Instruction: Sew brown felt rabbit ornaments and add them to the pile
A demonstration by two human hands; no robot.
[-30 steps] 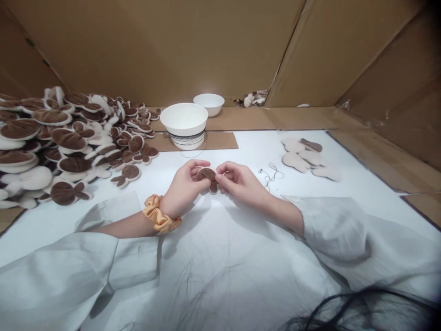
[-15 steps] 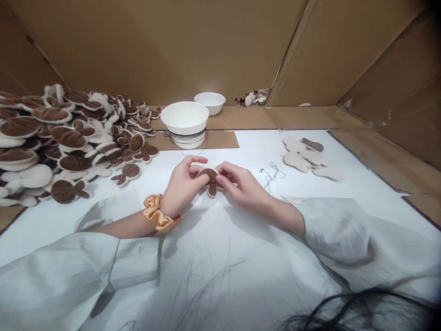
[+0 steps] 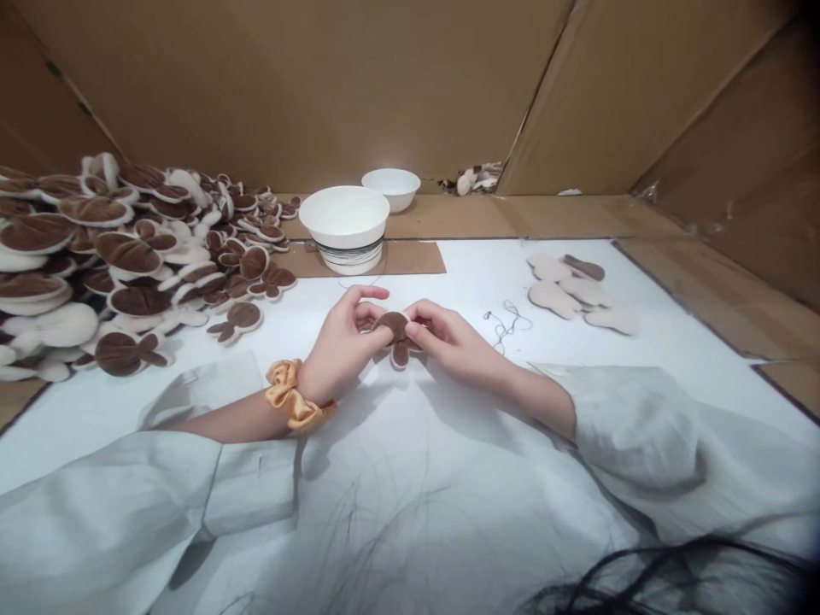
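Observation:
Between both hands is a small plush bunny head (image 3: 392,324), brown on the face toward me with a pale edge, its ears pointing down toward me. My left hand (image 3: 349,337) pinches its left side, thumb across the brown face and index finger stretched out above. On the other side, my right hand (image 3: 448,337) grips the edge between thumb and fingers. Whether a needle is in my fingers is too small to tell. A loose dark thread (image 3: 508,325) lies curled on the white table to the right of my right hand.
A big heap of brown-and-white plush pieces (image 3: 137,301) covers the left side. Ahead stand a white bowl (image 3: 344,213) wound with black thread and a smaller white bowl (image 3: 392,190). Flat pale fabric pieces (image 3: 554,299) lie at right. Cardboard walls (image 3: 320,94) enclose the table (image 3: 461,265).
My right thumb has shifted slightly over the brown face, and the plush piece has moved a little to the right. Both hands keep their grip on it.

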